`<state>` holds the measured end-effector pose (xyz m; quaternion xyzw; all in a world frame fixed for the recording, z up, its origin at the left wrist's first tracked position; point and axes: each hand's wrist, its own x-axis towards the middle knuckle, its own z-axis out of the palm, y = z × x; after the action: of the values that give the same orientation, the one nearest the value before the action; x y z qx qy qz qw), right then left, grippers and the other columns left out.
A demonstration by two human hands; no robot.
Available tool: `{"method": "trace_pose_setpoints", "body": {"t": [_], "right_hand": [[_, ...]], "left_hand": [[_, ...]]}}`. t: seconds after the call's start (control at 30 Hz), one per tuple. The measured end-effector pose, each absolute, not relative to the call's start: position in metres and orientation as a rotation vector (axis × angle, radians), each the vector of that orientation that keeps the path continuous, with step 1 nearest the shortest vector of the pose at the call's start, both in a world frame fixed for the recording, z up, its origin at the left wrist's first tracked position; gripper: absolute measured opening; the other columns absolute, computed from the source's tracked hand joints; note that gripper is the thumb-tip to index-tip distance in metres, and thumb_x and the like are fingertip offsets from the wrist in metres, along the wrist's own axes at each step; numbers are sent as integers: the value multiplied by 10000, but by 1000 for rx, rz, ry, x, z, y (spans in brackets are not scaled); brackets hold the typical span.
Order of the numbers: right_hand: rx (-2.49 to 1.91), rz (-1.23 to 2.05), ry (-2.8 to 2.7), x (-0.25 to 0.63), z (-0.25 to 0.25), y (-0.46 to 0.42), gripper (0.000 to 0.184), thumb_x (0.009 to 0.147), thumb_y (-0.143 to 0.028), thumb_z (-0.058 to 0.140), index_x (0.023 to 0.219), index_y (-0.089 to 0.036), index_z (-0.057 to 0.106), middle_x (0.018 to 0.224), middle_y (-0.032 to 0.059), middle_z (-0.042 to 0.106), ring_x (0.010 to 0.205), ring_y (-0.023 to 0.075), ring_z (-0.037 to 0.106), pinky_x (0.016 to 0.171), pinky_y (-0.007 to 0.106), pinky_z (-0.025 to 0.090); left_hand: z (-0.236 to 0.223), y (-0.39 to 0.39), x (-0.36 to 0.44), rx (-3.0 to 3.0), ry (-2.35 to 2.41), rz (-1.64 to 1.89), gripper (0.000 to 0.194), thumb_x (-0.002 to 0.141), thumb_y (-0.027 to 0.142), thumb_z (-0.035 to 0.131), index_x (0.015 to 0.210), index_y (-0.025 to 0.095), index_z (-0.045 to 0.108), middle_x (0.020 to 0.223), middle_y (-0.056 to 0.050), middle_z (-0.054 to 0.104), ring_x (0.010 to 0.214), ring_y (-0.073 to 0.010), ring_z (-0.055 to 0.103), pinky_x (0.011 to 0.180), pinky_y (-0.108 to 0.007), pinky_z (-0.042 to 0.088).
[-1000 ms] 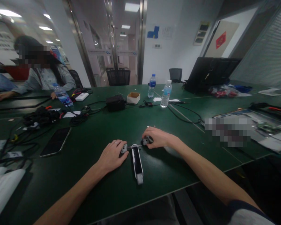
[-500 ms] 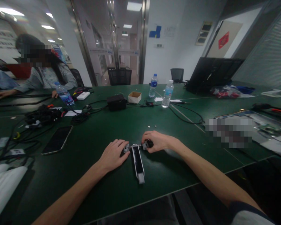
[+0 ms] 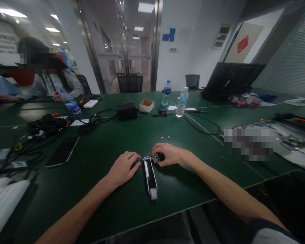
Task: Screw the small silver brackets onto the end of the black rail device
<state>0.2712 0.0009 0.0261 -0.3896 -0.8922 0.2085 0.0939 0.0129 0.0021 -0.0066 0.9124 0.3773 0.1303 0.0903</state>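
Observation:
A slim white-framed device with a dark panel (image 3: 149, 174) lies lengthwise on the green table (image 3: 183, 196), its pale end piece nearest me. From its far end a thin crosspiece sticks out to both sides. My left hand (image 3: 124, 166) pinches a small grey metal block (image 3: 138, 160) at the left end, mostly covered by the fingers. At the other end my right hand (image 3: 166, 154) grips a second grey block (image 3: 156, 158) with a round black part (image 3: 161, 156). Beyond my right hand lie two tiny rings (image 3: 162, 137).
A phone (image 3: 63, 151) and tangled cables (image 3: 47, 124) lie to the left. Farther back stand a black power box (image 3: 127, 111), a small open box (image 3: 146, 105) and water bottles (image 3: 182, 103). An opened device (image 3: 289, 135) lies at right. Another person (image 3: 48, 79) sits far left.
My right hand and its grey block have shifted slightly left, closer to the device. Less of the left block shows between my fingers. The other person's hand has risen from the table.

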Motion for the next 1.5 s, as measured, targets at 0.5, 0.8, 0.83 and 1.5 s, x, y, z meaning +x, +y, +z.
{"method": "trace_pose_setpoints", "body": {"t": [0.5,0.8,0.83,1.5], "right_hand": [[-1578,-28,-2370,316,20,28,241,879,-211,513,1068,-124,635,1063,127,601,996,232,548,889,359,433],[-1645,35,-2448,315,3,33,305,899,-208,491,1172,-142,610,1088,133,581,998,228,523,864,345,427],[-1667,-5,-2437,314,0,33,332,905,-210,480,1211,-147,592,1119,140,568,1031,242,501,881,364,419],[-1551,50,-2345,307,-3,39,112,829,-145,551,902,-150,635,885,68,635,881,190,544,800,291,419]], "left_hand": [[-3,-1,15,2673,1131,389,250,950,303,433,1111,189,586,1184,-73,556,1047,-231,535,892,-381,457],[-5,-1,14,2656,1097,406,242,952,279,412,1103,188,578,1162,-69,561,1029,-224,538,890,-384,464],[-6,-1,14,2657,1089,419,241,952,281,413,1102,189,578,1158,-67,562,1029,-223,538,891,-384,464],[-5,-1,14,2620,1103,390,243,943,276,420,1109,183,572,1161,-69,561,1016,-223,548,860,-374,479]]}}
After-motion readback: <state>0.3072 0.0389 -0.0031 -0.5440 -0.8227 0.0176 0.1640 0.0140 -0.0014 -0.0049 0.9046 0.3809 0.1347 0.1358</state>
